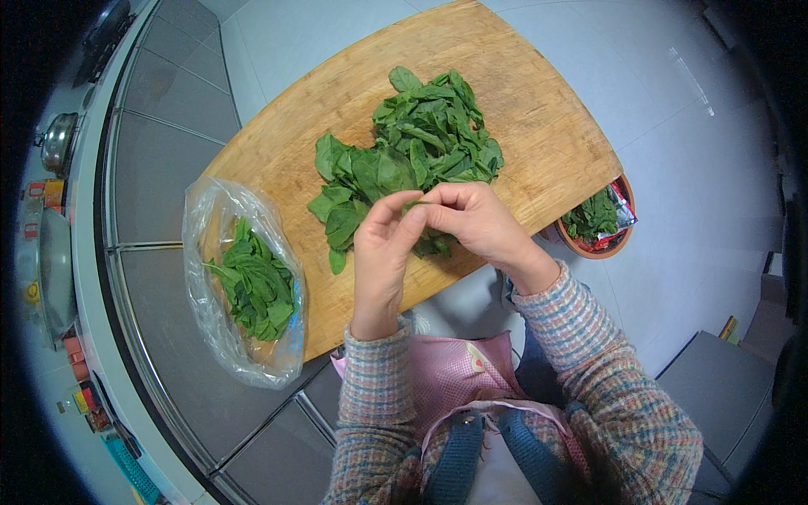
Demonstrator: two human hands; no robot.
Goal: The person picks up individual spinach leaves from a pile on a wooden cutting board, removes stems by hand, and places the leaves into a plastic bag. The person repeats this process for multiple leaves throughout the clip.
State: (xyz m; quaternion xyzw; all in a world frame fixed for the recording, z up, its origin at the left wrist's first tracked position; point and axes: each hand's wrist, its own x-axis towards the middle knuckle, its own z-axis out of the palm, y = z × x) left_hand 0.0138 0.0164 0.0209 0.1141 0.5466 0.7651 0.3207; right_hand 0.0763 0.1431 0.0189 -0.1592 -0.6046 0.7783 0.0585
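My left hand [386, 246] and my right hand [476, 221] meet at the fingertips over the near side of a wooden board [543, 132]. Both pinch a small piece of green leaf [413, 204] between thumbs and forefingers. Just beyond them lies a loose heap of green leaves [435, 120], partly hidden by my hands. Left of my left hand, a clear plastic bag [208, 322] lies open at the board's edge, with leafy green sprigs [255, 284] in it.
Below the board's right edge stands a round brown bin [606, 251] holding leaves and red-and-white packaging. Grey cabinets [170, 303] and a counter [91, 278] with a steel pot [59, 144] run along the left. A grey box-like unit [713, 385] stands at lower right.
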